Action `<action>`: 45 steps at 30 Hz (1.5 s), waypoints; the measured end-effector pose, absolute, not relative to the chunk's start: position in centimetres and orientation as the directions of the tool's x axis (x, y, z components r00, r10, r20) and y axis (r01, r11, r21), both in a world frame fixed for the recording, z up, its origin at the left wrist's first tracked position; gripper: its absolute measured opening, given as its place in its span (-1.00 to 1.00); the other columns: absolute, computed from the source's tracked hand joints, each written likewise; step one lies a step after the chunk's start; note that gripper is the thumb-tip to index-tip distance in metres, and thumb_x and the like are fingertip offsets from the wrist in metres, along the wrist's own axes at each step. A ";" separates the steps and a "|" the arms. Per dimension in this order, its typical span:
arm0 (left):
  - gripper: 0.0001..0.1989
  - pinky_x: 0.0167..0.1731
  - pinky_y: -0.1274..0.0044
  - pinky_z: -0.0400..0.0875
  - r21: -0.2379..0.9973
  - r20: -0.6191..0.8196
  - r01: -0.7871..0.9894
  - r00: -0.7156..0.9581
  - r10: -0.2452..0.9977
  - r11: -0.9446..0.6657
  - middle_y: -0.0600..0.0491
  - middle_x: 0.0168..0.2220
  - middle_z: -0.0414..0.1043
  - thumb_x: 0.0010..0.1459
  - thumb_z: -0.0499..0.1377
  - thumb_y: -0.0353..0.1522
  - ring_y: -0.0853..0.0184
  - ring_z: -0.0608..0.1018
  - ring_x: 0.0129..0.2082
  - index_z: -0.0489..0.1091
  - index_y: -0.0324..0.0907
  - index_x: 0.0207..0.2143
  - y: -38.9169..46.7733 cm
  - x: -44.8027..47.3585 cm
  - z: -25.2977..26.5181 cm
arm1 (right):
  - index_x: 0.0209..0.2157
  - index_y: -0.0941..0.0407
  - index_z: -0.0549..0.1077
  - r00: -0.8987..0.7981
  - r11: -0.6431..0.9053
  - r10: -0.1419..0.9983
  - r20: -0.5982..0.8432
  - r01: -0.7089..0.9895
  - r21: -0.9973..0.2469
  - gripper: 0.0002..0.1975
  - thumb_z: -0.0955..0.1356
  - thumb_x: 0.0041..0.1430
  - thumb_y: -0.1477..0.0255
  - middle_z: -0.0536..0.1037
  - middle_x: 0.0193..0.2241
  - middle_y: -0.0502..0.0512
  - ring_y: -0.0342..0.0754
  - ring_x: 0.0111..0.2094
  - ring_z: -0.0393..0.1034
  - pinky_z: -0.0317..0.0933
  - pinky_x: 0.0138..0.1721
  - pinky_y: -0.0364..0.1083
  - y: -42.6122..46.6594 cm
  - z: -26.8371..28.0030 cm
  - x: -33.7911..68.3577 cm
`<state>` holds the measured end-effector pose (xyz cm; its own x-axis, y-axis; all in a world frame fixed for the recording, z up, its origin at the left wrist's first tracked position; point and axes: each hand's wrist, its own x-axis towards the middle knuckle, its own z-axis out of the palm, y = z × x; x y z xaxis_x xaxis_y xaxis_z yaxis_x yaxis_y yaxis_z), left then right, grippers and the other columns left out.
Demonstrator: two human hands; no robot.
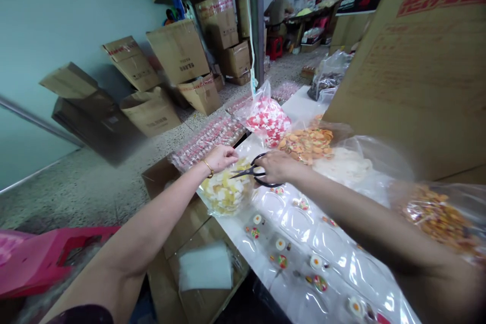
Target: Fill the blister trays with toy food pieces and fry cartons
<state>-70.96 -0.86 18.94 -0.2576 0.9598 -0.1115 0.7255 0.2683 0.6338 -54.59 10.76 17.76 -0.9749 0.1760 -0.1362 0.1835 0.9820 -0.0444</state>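
My right hand (277, 167) grips black-handled scissors (245, 172), whose blades point left over a clear plastic bag of yellow and white pieces (224, 193). At the upper edge of that bag, my left hand (223, 156) has its fingers pinched together on the plastic. Just beyond the hands stands a bag of red and white pieces (268, 119). A bag of orange pieces (307, 144) lies past my right hand. Below the scissors, clear plastic trays (299, 220) hold small food-like miniatures in their round hollows.
A bag of white pieces (343, 164) and a bag of orange-brown pieces (436, 215) lie along the right side. A large carton (421, 71) rises behind them. Packed strips (212, 136) sit at the left. Cartons (178, 53) line the wall; a person (279, 7) sits far back.
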 end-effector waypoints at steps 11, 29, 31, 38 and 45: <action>-0.55 -0.49 0.60 0.16 0.192 -0.130 0.935 -0.276 0.952 0.297 0.07 -0.44 0.40 -0.24 0.22 -0.08 0.37 0.37 -0.46 0.40 -0.19 -0.33 -4.6 -71.7 20.5 | -0.34 0.09 0.46 -0.988 0.991 0.136 -0.078 0.137 -0.006 -0.62 0.29 -0.05 0.09 0.52 -0.41 0.14 0.01 -0.29 0.39 0.13 -0.26 -0.12 9.3 16.5 -55.8; -0.85 -0.54 0.65 0.11 0.415 -0.208 0.865 -0.210 0.955 0.280 0.16 -0.64 0.34 -0.13 0.16 -0.32 0.46 0.34 -0.57 0.40 -0.24 -0.57 -4.4 -71.5 19.8 | -0.32 0.19 0.43 -0.995 0.996 0.092 0.040 0.092 0.015 -0.51 0.32 -0.12 0.05 0.51 -0.41 0.20 0.06 -0.28 0.39 0.07 -0.13 -0.06 4.5 16.2 -57.9; -0.85 -0.52 0.63 0.11 0.351 -0.187 0.898 -0.210 0.960 0.265 0.13 -0.62 0.37 -0.10 0.14 -0.31 0.44 0.35 -0.55 0.42 -0.22 -0.55 -4.5 -71.2 20.1 | -0.32 0.18 0.44 -0.995 0.995 0.098 0.001 0.098 0.012 -0.52 0.31 -0.10 0.05 0.52 -0.41 0.21 0.05 -0.29 0.40 0.11 -0.18 -0.08 4.4 16.0 -58.4; -0.72 -0.43 0.60 0.14 0.120 -0.203 0.953 -0.250 0.947 0.277 0.07 -0.38 0.46 -0.25 0.26 -0.24 0.32 0.41 -0.38 0.44 -0.12 -0.39 -7.0 -73.3 22.0 | -0.28 0.13 0.44 -0.984 0.986 0.165 -0.073 0.166 -0.008 -0.46 0.26 -0.09 -0.03 0.52 -0.37 0.20 0.06 -0.27 0.40 0.15 -0.24 -0.09 5.0 16.4 -58.0; -0.84 -0.44 0.64 0.17 0.278 -0.212 0.908 -0.260 0.942 0.313 0.11 -0.51 0.46 -0.06 0.12 -0.30 0.43 0.41 -0.47 0.46 -0.17 -0.48 -8.4 -75.5 21.1 | -0.20 0.13 0.40 -0.986 0.988 0.145 -0.082 0.149 -0.045 -0.38 0.26 -0.15 -0.06 0.50 -0.31 0.19 0.07 -0.18 0.34 0.09 -0.14 -0.06 4.7 17.6 -56.9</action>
<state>-75.52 -8.36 21.06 -0.2596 0.9422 -0.2116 0.9084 0.3127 0.2777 -56.91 4.73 17.58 -0.9860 0.1450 -0.0819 0.1489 0.9878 -0.0447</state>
